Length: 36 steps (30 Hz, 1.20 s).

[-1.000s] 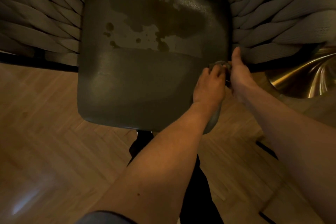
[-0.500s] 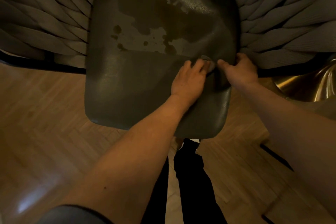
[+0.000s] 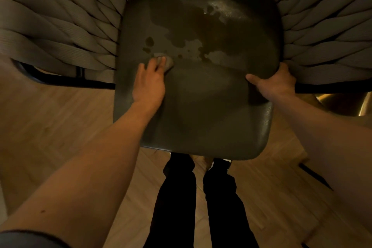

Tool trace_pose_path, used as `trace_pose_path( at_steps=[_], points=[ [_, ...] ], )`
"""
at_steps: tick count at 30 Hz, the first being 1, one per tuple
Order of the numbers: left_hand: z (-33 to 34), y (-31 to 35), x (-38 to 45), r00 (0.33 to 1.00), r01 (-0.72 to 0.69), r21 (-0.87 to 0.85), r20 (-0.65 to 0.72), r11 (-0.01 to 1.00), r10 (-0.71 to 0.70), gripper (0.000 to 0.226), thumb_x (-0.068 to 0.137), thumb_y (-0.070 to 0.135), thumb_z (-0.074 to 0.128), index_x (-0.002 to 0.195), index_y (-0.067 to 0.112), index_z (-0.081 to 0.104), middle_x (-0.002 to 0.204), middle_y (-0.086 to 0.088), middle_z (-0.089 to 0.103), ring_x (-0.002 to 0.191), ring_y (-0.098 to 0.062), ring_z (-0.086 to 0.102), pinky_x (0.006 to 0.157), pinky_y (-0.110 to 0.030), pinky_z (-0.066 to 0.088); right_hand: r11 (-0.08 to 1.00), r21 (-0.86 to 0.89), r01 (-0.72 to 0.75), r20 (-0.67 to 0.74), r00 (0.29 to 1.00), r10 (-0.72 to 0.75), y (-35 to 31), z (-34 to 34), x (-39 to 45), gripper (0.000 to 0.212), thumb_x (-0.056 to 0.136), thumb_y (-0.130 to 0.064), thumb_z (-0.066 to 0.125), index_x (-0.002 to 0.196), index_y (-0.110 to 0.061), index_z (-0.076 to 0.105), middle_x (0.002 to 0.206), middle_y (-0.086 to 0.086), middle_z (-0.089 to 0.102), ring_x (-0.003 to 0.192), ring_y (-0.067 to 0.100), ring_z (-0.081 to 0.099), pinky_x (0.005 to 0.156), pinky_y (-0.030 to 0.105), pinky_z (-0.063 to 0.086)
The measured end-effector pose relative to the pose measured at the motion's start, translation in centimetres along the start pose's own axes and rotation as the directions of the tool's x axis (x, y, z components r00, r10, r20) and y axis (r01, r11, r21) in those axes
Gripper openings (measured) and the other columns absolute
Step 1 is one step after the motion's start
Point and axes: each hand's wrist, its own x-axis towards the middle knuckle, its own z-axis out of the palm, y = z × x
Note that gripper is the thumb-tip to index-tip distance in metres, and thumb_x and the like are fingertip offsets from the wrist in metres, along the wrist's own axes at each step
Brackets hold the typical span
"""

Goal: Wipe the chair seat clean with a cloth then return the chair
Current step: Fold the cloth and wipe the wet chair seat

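Chair seat point(image 3: 211, 110), a dark olive rounded slab with a faintly pebbled leather-like surface, lay directly below us, ringed by the grey woven straps of the chair back point(image 3: 50, 32). Our left hand point(image 3: 150, 82) rested flat on the seat's left half, fingers point(image 3: 145, 68) straight and slightly spread, their tips pressing down on a small crumpled grey cloth point(image 3: 167, 61). Just beyond those fingertips and off to their right spread a dark wet stain point(image 3: 201, 26) with smaller drops beside it. Our right hand point(image 3: 275, 81) gripped the seat's right edge, its fingers curled over the rim and the thumb lying on top, pointing toward the left hand. Below the seat we saw our black trouser legs point(image 3: 177, 197) on a pale wooden herringbone floor point(image 3: 50, 127).
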Motion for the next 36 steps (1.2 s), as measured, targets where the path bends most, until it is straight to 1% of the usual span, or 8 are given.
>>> trace_pose_path(
  at_steps=[9,20,22,25,29,31,34,36],
  points=[
    [-1.1,-8.5,1.5,0.972,0.235,-0.010,-0.017,0.972,-0.236,0.054,0.089,0.001,0.046,0.142,0.006,0.042,0.136,-0.023,0.040,0.115,-0.045,0.042,0.103,-0.048,0.036,0.999,0.007,-0.051,-0.022,0.998,0.051,-0.3,-0.2,-0.5,0.095,0.076,-0.049,0.086,0.150,-0.013,0.039,0.151,0.013,0.048,0.142,0.034,0.041,0.113,0.041,0.039],
    [-1.2,-7.5,1.9,0.945,0.323,-0.240,0.039,0.915,-0.324,0.056,0.089,0.011,0.041,0.144,0.004,0.041,0.141,-0.026,0.037,0.120,-0.046,0.041,0.104,-0.044,0.035,0.996,0.054,-0.078,0.028,0.997,0.076,-0.4,-1.2,-1.3,0.090,0.078,-0.054,0.082,0.151,-0.021,0.041,0.150,0.010,0.048,0.142,0.033,0.039,0.111,0.038,0.040],
    [-1.2,-7.2,1.9,0.958,0.274,-0.272,-0.009,0.923,-0.287,0.050,0.087,0.010,0.042,0.136,0.003,0.048,0.135,-0.026,0.043,0.118,-0.044,0.045,0.099,-0.045,0.040,0.993,0.067,-0.093,0.035,0.995,0.091,-0.2,-1.5,-1.0,0.085,0.081,-0.064,0.074,0.150,-0.023,0.045,0.149,0.008,0.051,0.140,0.033,0.042,0.110,0.039,0.040],
    [-1.0,-5.6,1.8,0.961,0.249,-0.274,-0.053,0.929,-0.273,0.045,0.088,0.003,0.045,0.133,0.004,0.050,0.133,-0.024,0.046,0.117,-0.042,0.047,0.097,-0.045,0.042,0.985,0.124,-0.122,0.044,0.992,0.118,-0.1,-2.1,-0.3,0.072,0.096,-0.072,0.040,0.146,-0.021,0.052,0.149,0.008,0.053,0.138,0.034,0.046,0.111,0.040,0.038],
    [0.0,-3.3,2.0,0.957,0.242,-0.310,-0.082,0.919,-0.279,0.048,0.089,0.003,0.043,0.137,0.000,0.048,0.135,-0.026,0.044,0.117,-0.044,0.045,0.101,-0.042,0.038,0.946,0.220,-0.237,0.045,0.971,0.233,-0.3,-2.9,0.2,0.081,0.101,-0.071,0.014,0.150,-0.016,0.049,0.154,0.011,0.047,0.142,0.033,0.043,0.118,0.043,0.033],
    [0.3,-2.1,2.1,0.957,0.248,-0.352,-0.054,0.902,-0.285,0.047,0.092,0.005,0.042,0.139,0.001,0.046,0.137,-0.025,0.043,0.117,-0.042,0.045,0.104,-0.038,0.035,0.915,0.280,-0.289,0.096,0.957,0.272,-0.2,-3.0,0.3,0.094,0.091,-0.084,0.015,0.150,-0.019,0.050,0.153,0.008,0.049,0.139,0.032,0.047,0.117,0.045,0.037],
    [0.4,1.2,2.1,0.947,0.276,-0.425,-0.033,0.862,-0.320,0.044,0.098,0.014,0.041,0.142,0.009,0.045,0.137,-0.018,0.044,0.116,-0.035,0.046,0.097,-0.028,0.036,0.861,0.399,-0.314,0.150,0.949,0.277,1.8,-2.4,2.1,0.141,0.039,-0.113,0.017,0.144,-0.027,0.056,0.144,0.002,0.058,0.128,0.030,0.057,0.110,0.050,0.045],
    [0.5,4.3,1.5,0.973,0.176,-0.432,-0.057,0.885,-0.222,0.048,0.096,0.009,0.040,0.145,0.009,0.043,0.143,-0.017,0.041,0.121,-0.036,0.043,0.104,-0.032,0.033,0.860,0.408,-0.307,0.181,0.950,0.254,3.5,-1.8,3.6,0.157,0.017,-0.115,0.017,0.142,-0.029,0.057,0.141,0.000,0.061,0.126,0.029,0.059,0.109,0.051,0.046]
  ],
)
